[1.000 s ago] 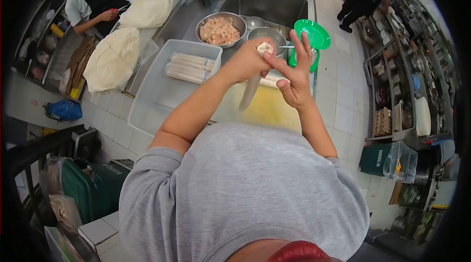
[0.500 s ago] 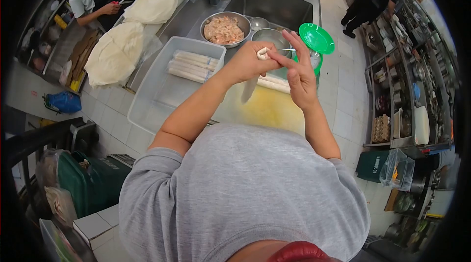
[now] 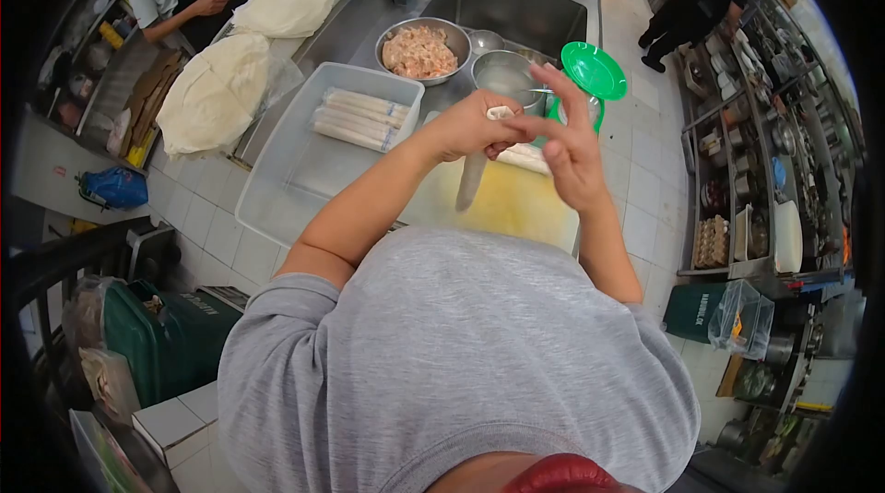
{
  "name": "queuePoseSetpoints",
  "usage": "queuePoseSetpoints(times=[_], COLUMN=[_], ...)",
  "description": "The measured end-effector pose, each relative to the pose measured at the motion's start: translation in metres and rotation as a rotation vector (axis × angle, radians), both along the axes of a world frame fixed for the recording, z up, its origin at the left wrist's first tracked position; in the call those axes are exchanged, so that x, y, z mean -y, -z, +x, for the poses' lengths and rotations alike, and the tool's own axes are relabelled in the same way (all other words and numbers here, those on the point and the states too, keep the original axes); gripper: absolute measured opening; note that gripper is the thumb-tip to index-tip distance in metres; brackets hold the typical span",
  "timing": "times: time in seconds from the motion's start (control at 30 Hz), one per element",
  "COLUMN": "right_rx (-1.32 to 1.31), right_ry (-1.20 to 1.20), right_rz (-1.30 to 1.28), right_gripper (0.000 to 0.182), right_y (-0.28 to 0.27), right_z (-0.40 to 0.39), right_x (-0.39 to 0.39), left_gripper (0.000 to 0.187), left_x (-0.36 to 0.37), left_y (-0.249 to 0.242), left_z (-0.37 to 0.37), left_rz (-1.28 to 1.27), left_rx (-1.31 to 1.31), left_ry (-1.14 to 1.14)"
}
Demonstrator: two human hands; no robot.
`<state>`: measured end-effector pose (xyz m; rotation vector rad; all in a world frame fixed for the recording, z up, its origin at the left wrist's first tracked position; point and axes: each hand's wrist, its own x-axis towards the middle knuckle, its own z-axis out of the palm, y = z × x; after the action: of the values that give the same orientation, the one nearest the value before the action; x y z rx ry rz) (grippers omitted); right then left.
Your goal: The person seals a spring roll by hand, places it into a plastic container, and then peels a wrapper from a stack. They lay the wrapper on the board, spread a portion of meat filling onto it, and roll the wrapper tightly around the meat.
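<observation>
Roll (image 3: 471,181): long pale cylinder, hangs over yellow-stained board (image 3: 516,208)
Left hand (image 3: 466,130): you curl fingers round its top
Right hand (image 3: 573,157): you spread fingers beside its top
Tub (image 3: 297,170): translucent rectangular plastic, holds wrapped rolls (image 3: 358,120)

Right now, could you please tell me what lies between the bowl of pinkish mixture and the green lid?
The head view shows at least a metal bowl and a smaller dish there; the right hand partly overlaps that stretch.
</observation>
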<state>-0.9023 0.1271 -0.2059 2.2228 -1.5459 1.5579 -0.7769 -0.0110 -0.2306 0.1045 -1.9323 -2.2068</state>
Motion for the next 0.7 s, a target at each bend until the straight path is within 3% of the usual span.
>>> queuePoseSetpoints(times=[0.2,0.4,0.5,0.6,0.7], right_rx=[-0.221,-0.139,0.103,0.516,0.481], right_ry=[0.158,0.141,-0.07,-0.285,-0.295], right_rz=[0.002,0.086,0.167,0.041,0.099], right_gripper=[0.031,0.029,0.037,0.049,0.057], right_y=[0.001,0.004,0.007,0.017,0.029], right_z=[0.016,0.02,0.01,0.005,0.005], right_x=[-0.003,0.003,0.007,0.016,0.02], left_gripper=[0.013,0.021,0.019,0.013,0.014], left_x=[-0.002,-0.001,-0.012,-0.01,-0.005], left_y=[0.002,0.011,0.0,-0.009,-0.005], left_z=[0.002,0.004,0.008,0.013,0.015], left_rz=[-0.189,-0.331,-0.293,-0.136,0.0], left_rx=[0.017,-0.063,0.022,0.043,0.024], left_ry=[-0.072,-0.165,-0.149,-0.065,0.007])
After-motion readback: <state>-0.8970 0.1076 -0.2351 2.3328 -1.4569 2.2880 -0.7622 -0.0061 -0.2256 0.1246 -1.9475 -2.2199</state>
